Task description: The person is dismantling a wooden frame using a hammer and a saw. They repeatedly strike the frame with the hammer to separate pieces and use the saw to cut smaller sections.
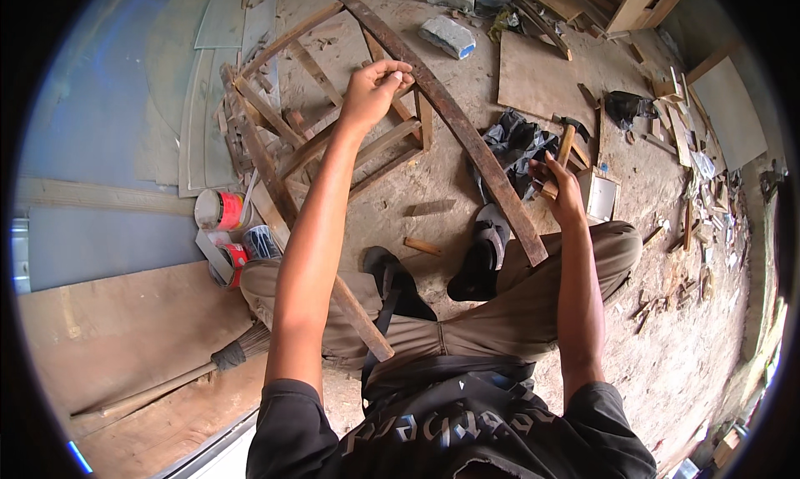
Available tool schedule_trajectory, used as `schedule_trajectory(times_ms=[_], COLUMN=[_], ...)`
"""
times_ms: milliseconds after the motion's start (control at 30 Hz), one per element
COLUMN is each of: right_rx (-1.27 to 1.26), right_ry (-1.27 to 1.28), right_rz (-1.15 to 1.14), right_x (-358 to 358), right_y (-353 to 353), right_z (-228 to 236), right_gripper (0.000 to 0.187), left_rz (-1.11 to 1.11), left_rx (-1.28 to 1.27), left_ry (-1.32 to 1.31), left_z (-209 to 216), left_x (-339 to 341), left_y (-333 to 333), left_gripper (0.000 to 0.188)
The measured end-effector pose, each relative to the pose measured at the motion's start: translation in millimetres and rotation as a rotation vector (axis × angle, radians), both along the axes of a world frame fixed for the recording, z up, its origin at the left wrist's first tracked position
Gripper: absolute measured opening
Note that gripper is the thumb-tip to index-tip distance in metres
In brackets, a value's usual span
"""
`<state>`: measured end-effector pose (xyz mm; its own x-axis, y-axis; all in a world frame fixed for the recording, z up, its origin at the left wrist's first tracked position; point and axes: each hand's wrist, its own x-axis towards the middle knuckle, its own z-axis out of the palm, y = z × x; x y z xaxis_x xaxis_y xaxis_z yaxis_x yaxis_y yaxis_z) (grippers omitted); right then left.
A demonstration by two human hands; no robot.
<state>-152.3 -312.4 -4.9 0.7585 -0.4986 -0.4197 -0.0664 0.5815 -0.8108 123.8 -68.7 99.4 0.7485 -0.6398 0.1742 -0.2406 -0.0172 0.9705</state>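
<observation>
A brown wooden frame (471,137) of long rails and crossbars, like a piece of furniture on its side, stands in front of me. One long rail slants from the far middle toward my right knee; another runs down to my lap. My left hand (375,87) is at the upper part of the slanting rail, thumb and fingertips pinched together; whatever they hold is too small to make out. In my right hand (563,192), to the right of that rail, is a hammer (567,144), gripped by its wooden handle with the dark head up and away from me.
Paint cans (219,209) stand left of my knee, near a broom (237,351) on a wooden board (133,321). Black plastic (512,142) lies beyond my right foot. Concrete blocks (447,36), a plywood sheet (537,75) and wood scraps (687,225) are on the floor.
</observation>
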Motion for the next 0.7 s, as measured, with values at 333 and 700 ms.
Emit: schedule_trajectory(times_ms=[333,700], right_rx=[0.050,0.038], right_ry=[0.001,0.066], right_rz=[-0.006,0.060], right_x=[-5.2,6.2], right_y=[-9.3,-2.8], right_z=[-7.6,-13.4], right_gripper=[0.027,0.035], left_rz=[0.117,0.208], left_rx=[-0.069,0.034], left_ry=[0.081,-0.226], left_z=[-2.2,-16.2], left_x=[22.4,25.8], left_y=[-8.0,-21.8], left_gripper=[0.020,0.023])
